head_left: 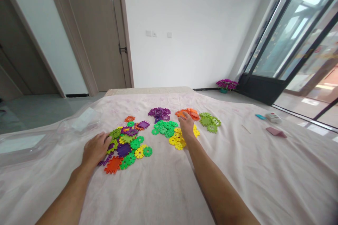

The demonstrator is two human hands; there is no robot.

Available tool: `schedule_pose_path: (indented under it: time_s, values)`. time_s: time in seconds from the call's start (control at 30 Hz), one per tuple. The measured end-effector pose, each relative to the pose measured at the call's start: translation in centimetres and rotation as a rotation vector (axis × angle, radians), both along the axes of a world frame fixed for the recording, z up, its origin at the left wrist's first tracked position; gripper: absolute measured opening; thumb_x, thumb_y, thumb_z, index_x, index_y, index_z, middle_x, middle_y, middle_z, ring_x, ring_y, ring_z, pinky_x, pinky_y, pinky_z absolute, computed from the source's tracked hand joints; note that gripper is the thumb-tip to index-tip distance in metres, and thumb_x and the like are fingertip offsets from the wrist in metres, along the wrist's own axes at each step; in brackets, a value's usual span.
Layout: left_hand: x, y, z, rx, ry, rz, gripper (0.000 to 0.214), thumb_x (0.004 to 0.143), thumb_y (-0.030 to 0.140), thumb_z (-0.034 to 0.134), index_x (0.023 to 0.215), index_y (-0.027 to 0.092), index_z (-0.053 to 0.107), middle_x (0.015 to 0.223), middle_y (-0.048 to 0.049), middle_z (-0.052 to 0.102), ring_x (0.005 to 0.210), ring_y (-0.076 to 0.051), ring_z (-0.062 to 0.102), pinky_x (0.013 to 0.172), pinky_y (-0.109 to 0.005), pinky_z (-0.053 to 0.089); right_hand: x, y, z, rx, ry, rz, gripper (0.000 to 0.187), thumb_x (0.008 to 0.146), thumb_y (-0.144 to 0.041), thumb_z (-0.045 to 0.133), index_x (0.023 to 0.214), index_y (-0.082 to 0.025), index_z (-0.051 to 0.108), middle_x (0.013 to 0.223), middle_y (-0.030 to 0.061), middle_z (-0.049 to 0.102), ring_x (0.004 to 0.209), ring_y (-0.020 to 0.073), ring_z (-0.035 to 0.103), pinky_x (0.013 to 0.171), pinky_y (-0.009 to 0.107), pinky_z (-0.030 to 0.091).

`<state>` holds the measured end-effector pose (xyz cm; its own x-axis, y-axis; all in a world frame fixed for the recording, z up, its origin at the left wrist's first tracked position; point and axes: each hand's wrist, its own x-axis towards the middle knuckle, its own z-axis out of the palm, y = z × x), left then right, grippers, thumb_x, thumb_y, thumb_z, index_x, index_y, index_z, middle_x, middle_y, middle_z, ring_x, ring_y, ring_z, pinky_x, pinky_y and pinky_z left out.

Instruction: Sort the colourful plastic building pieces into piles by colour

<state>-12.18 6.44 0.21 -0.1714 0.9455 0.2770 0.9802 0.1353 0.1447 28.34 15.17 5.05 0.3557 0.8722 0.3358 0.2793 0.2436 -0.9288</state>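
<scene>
My left hand [95, 148] lies at the left edge of a mixed pile of flat plastic toy pieces, its fingers stretched out and touching them. In that pile are a purple square piece [124, 150], an orange square piece [114, 165] and green and yellow discs. My right hand [187, 123] reaches to the orange heap [194, 113], fingers closed on an orange building piece [181, 114]; the grip is partly hidden. Around it lie yellow discs [177, 139], green discs [165, 128], purple pieces [159, 113] and light green pieces [210, 122].
Clear plastic containers [29, 144] stand on the left of the cloth-covered surface [158, 190]. To the right lie a pink folded item [276, 132], a small white box [273, 117] and a blue item [260, 116]. Purple flowers [227, 84] stand on the floor behind.
</scene>
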Motion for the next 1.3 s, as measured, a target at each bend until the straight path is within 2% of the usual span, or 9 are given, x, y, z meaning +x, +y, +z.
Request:
schedule_pose_path:
  time_s: [0.13,0.27,0.43,0.63,0.83,1.0,1.17,1.23,1.3]
  values:
    - [0.0,0.0,0.0,0.012,-0.020,0.001,0.053,0.099,0.042,0.026,0.126,0.019,0.066,0.137,-0.0103,0.064,0.123,-0.025,0.059,0.107,-0.037,0.040,-3.3,-1.4,-0.2,-0.117,-0.009,0.350,0.034,0.075,-0.029,0.061,0.103,-0.014,0.073,0.090,0.0064,0.074,0.072,0.0168,0.067,0.065,0.028,0.055]
    - [0.0,0.0,-0.1,0.004,-0.015,0.007,0.054,0.099,0.042,0.026,0.127,0.019,0.066,0.137,-0.0107,0.064,0.125,-0.024,0.058,0.109,-0.037,0.040,-6.1,-3.4,-0.3,-0.176,-0.285,0.687,0.023,0.074,-0.027,0.073,0.095,-0.017,0.077,0.082,0.0018,0.073,0.069,0.0135,0.063,0.063,0.023,0.048]
    - [-0.2,0.2,-0.3,0.005,-0.013,0.007,0.057,0.099,0.043,0.024,0.129,0.018,0.066,0.140,-0.0115,0.062,0.131,-0.026,0.055,0.110,-0.038,0.039,-7.7,-5.7,-0.1,-0.216,-0.685,0.882,0.037,0.062,-0.034,0.088,0.095,-0.021,0.078,0.083,-0.0012,0.071,0.070,0.0127,0.061,0.061,0.021,0.042]
    - [-0.1,0.2,-0.3,-0.004,-0.006,0.019,0.058,0.100,0.043,0.022,0.129,0.019,0.065,0.140,-0.0106,0.062,0.132,-0.024,0.054,0.111,-0.037,0.038,-8.2,-6.7,0.4,-0.191,-0.848,0.811,0.034,0.058,-0.034,0.092,0.083,-0.020,0.074,0.078,-0.0033,0.065,0.064,0.0099,0.053,0.055,0.021,0.032]
    - [0.0,0.0,-0.1,0.013,0.005,0.011,0.056,0.099,0.043,0.024,0.126,0.019,0.067,0.137,-0.0110,0.063,0.128,-0.025,0.057,0.108,-0.036,0.040,-7.9,-5.5,-0.5,-0.290,-0.564,0.810,0.017,0.069,-0.021,0.083,0.078,-0.018,0.069,0.065,-0.0059,0.062,0.059,0.0088,0.054,0.053,0.019,0.033]
    - [0.1,0.0,0.1,0.016,0.004,0.007,0.055,0.099,0.042,0.024,0.124,0.020,0.068,0.134,-0.0103,0.066,0.122,-0.024,0.061,0.105,-0.036,0.042,-6.5,-3.8,-0.2,-0.181,-0.456,0.494,0.009,0.074,-0.019,0.074,0.081,-0.017,0.069,0.067,-0.0035,0.064,0.062,0.0120,0.058,0.058,0.022,0.039]
    - [0.0,0.0,-0.1,0.015,-0.010,0.007,0.057,0.099,0.043,0.024,0.126,0.019,0.067,0.137,-0.0118,0.063,0.126,-0.026,0.058,0.108,-0.038,0.041,-4.5,-2.8,0.3,0.006,-0.489,0.112,0.026,0.079,-0.016,0.065,0.104,-0.019,0.071,0.102,0.0053,0.070,0.091,0.0187,0.063,0.082,0.031,0.047]
    - [0.0,0.1,-0.2,0.013,-0.018,0.008,0.057,0.098,0.043,0.025,0.127,0.018,0.067,0.138,-0.0124,0.063,0.128,-0.026,0.057,0.109,-0.039,0.040,-4.5,-2.8,0.4,0.021,-0.493,0.109,0.027,0.081,-0.015,0.061,0.106,-0.020,0.071,0.104,0.0057,0.070,0.090,0.0186,0.063,0.084,0.032,0.048]
    - [0.0,0.1,-0.3,0.014,-0.028,0.012,0.057,0.099,0.043,0.024,0.128,0.018,0.067,0.139,-0.0121,0.062,0.130,-0.026,0.055,0.110,-0.039,0.039,-5.1,-3.1,0.2,0.013,-0.516,0.202,0.022,0.083,-0.013,0.059,0.099,-0.020,0.073,0.098,0.0043,0.071,0.085,0.0176,0.063,0.082,0.031,0.048]
